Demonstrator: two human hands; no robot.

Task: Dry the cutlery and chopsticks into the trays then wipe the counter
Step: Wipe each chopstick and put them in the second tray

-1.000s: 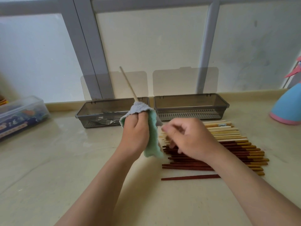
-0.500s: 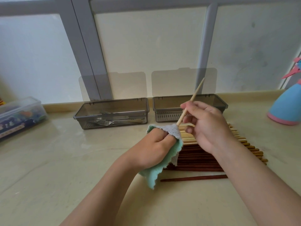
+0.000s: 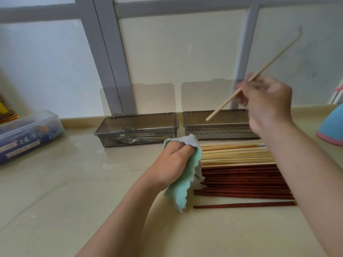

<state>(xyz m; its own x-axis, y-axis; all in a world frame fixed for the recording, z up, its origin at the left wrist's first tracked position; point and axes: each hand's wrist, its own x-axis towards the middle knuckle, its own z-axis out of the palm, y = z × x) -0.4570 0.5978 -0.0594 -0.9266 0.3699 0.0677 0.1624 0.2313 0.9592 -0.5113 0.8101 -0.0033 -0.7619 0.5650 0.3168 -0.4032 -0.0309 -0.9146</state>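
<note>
My left hand (image 3: 171, 162) grips a green and grey cloth (image 3: 181, 188) just above the counter, left of the chopstick pile. My right hand (image 3: 267, 102) holds one pale wooden chopstick (image 3: 224, 104) in the air; its lower tip hangs over the right grey tray (image 3: 215, 125). The left grey tray (image 3: 137, 130) holds forks and other metal cutlery (image 3: 130, 139). Several pale chopsticks (image 3: 233, 154) and dark red chopsticks (image 3: 241, 182) lie in a row on the counter in front of the right tray, with one red chopstick (image 3: 241, 204) lying apart nearest me.
A clear plastic box (image 3: 27, 134) with colourful contents stands at the left edge. A blue and pink object (image 3: 332, 127) sits at the far right. Both tray lids lean against the frosted window behind. The beige counter (image 3: 74, 182) stretches left and toward me.
My right hand has pulled the pale chopstick out of the cloth and lifted it up and right, over the right tray. My left hand stays low with the cloth.
</note>
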